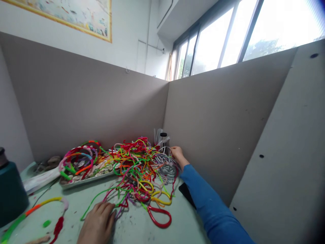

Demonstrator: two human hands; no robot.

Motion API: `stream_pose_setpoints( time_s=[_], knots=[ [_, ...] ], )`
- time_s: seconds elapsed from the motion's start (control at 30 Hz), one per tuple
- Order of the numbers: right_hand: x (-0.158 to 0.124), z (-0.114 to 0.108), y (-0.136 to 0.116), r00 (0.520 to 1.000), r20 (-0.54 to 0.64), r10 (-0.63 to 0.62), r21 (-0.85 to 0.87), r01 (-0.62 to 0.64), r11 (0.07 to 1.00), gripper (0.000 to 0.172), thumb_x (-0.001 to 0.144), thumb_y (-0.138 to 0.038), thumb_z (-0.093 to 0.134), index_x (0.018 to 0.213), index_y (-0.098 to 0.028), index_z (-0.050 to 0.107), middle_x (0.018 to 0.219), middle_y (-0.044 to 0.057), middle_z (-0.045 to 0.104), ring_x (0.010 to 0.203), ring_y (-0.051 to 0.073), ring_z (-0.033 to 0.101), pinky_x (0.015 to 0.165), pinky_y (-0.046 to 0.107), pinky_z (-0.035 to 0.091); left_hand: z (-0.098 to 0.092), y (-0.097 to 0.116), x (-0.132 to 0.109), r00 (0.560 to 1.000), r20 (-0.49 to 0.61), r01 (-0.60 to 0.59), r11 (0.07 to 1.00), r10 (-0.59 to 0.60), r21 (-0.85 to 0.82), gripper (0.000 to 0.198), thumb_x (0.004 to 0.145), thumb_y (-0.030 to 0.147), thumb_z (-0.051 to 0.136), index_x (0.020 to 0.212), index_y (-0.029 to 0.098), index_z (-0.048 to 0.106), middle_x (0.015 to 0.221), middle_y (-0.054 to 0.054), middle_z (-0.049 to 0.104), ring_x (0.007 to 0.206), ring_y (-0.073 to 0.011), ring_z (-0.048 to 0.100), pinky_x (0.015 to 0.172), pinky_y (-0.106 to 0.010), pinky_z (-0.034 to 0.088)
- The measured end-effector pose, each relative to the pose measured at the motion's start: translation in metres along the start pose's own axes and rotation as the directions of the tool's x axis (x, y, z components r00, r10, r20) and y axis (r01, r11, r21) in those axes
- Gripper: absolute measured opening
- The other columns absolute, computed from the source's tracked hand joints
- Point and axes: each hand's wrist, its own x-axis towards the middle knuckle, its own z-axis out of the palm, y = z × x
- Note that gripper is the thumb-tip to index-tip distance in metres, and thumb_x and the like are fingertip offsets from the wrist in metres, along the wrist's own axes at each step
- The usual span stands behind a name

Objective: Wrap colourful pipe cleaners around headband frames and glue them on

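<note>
A tangled heap of colourful pipe cleaners [139, 162] covers the middle of the table. My right hand [177, 155], in a blue sleeve, reaches to the heap's far right side, by the grey pipe cleaners [165, 166]. Its fingers are pinched on a pale grey pipe cleaner; the fingertips show only small. On the table at the front, my left hand [98, 220] lies palm down, its fingertips by green and purple strands. Scissors with red handles [159, 217] stick out of the heap, their blades hidden beneath it. Yellow looped handles [162, 198] lie just behind them.
A metal tray [83, 181] holds wrapped rings [87, 154] and small pieces. A black-capped container [164, 137] stands at the back corner. Left are a teal bottle [11, 193] and a multicoloured wrapped hoop [33, 210]. A dark flat object [186, 194] lies under my right arm. Grey partitions [101, 105] enclose the table.
</note>
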Motion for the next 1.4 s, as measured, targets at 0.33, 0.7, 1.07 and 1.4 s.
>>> stream_pose_setpoints(
  time_s=[0.33,0.7,1.07,1.4],
  knots=[
    [-0.01,-0.018,-0.02,0.955,0.13,-0.267,-0.42,0.297,0.857,0.026,0.089,-0.031,0.052,0.109,-0.016,0.057,0.111,0.007,0.058,0.096,0.019,0.058,0.082,0.038,0.048,-0.001,0.002,0.0,1.0,-0.023,-0.006,1.0,0.006,0.014,0.02,0.08,0.03,0.053,0.089,0.02,0.067,0.091,-0.007,0.068,0.089,-0.0239,0.059,0.079,-0.037,0.046],
    [-0.032,-0.029,-0.044,0.874,0.173,-0.455,-0.616,0.456,0.642,0.026,0.082,-0.019,0.049,0.097,-0.023,0.069,0.099,0.007,0.066,0.096,0.02,0.056,0.071,0.024,0.036,-0.005,0.005,0.001,1.0,-0.008,-0.001,1.0,0.002,0.024,0.019,0.081,0.028,0.052,0.09,0.019,0.067,0.091,-0.007,0.068,0.09,-0.0238,0.058,0.08,-0.037,0.046],
    [-0.053,-0.06,-0.064,0.8,-0.097,-0.592,-0.497,0.477,0.725,0.032,0.089,-0.016,0.038,0.109,-0.017,0.062,0.104,0.011,0.062,0.098,0.02,0.052,0.082,0.027,0.036,-0.01,0.009,0.002,1.0,-0.017,0.003,1.0,-0.003,-0.001,0.019,0.082,0.028,0.051,0.088,0.019,0.066,0.092,-0.008,0.068,0.09,-0.0239,0.058,0.082,-0.039,0.046],
    [-0.176,0.036,-0.081,0.93,0.029,-0.366,0.68,0.25,0.69,0.024,0.079,-0.035,0.051,0.096,-0.021,0.062,0.072,-0.001,0.061,0.043,0.01,0.05,0.041,0.022,0.042,-0.026,0.03,0.01,0.94,0.073,0.299,0.7,-0.334,-0.649,0.048,0.074,0.048,0.058,0.114,0.022,0.057,0.102,-0.009,0.068,0.086,-0.0232,0.064,0.073,-0.034,0.054]
  ],
)
